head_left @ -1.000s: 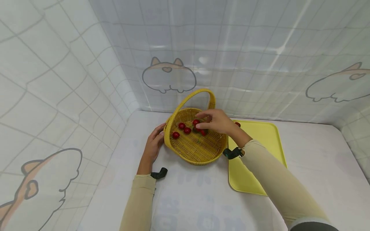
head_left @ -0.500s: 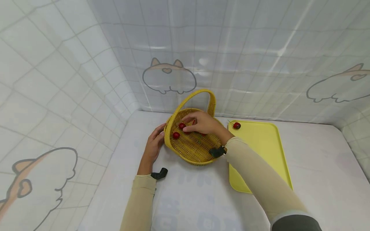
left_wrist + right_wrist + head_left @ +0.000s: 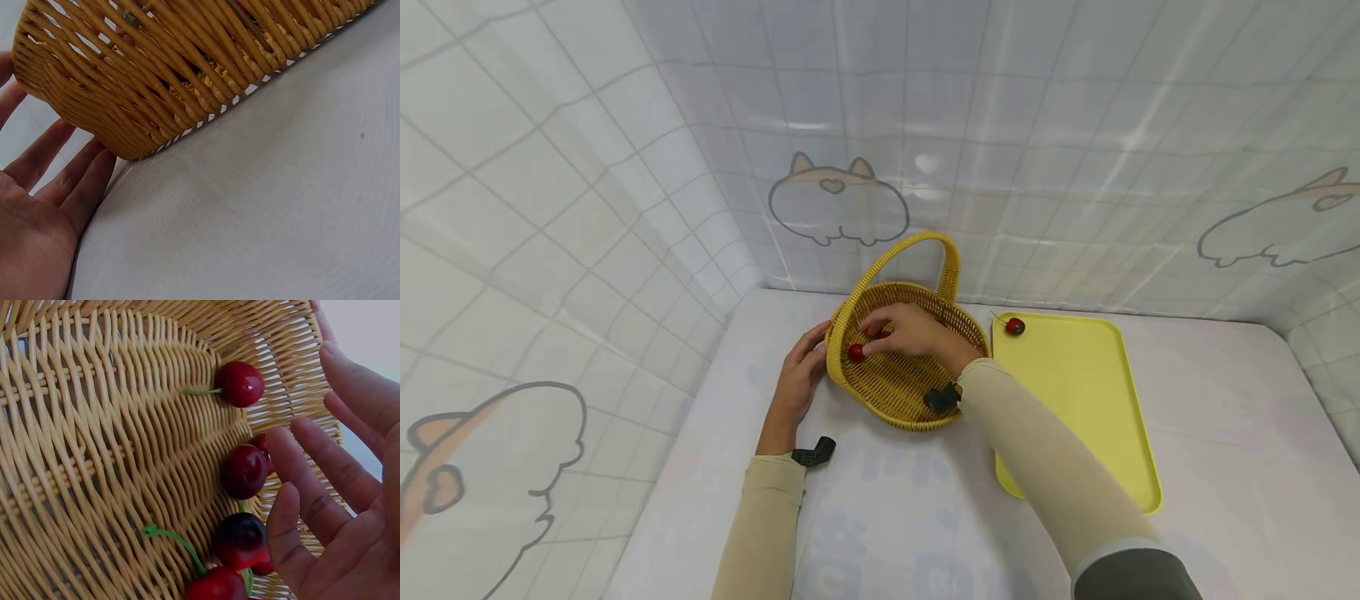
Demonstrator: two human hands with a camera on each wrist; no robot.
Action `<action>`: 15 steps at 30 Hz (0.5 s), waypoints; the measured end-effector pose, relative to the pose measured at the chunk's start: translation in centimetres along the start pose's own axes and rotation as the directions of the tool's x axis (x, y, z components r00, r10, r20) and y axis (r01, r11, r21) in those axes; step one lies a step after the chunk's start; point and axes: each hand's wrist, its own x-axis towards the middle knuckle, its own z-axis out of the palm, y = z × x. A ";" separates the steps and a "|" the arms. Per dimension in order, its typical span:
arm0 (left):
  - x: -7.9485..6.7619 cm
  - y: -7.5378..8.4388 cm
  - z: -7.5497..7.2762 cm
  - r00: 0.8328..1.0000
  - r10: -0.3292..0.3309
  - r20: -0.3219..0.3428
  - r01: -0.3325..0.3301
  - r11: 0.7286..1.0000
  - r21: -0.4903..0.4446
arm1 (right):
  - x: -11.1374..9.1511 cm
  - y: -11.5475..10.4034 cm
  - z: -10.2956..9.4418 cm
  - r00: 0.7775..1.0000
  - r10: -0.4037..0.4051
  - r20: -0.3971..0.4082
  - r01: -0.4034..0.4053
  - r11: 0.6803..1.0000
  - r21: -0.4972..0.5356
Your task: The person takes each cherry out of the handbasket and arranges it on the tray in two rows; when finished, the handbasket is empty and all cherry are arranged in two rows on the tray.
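A yellow wicker basket [image 3: 895, 392] with a tall handle stands on the white table. My left hand [image 3: 797, 379] rests its extended fingers against the basket's left side; the left wrist view shows the fingertips touching the weave. Inside the basket is my right hand [image 3: 910, 329], its fingers loosely bent above several dark red cherries. In the right wrist view, one cherry [image 3: 240, 384] with a green stem lies apart from a row including another cherry [image 3: 244, 472] and a darker cherry [image 3: 240, 540]. The right fingers [image 3: 287, 453] are beside this row, with no cherry visibly pinched.
To the right of the basket lies a shallow yellow tray [image 3: 1082, 400]. A single stemmed cherry [image 3: 1015, 326] sits at its far left corner. A white tiled-pattern sheet [image 3: 1037, 167] covers the walls behind and at the left.
My right hand has moved left and slightly down inside the basket, across the cherries. The cherry on the tray has come into full view. My left hand stays against the basket.
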 end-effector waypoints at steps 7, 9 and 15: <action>0.0 -0.1 0.0 1.000 0.007 0.011 -0.007 1.000 -0.013 | 0.7 0.4 1.0 0.999 0.013 0.042 -0.014 1.000 0.027; -0.1 -0.1 0.0 1.000 0.010 0.013 -0.010 1.000 -0.007 | 0.8 0.4 1.2 0.999 0.017 0.050 -0.018 0.999 0.027; -0.2 0.0 0.0 1.000 0.006 0.010 -0.006 1.000 -0.004 | 1.3 0.2 1.8 0.998 0.036 0.059 -0.037 0.999 0.014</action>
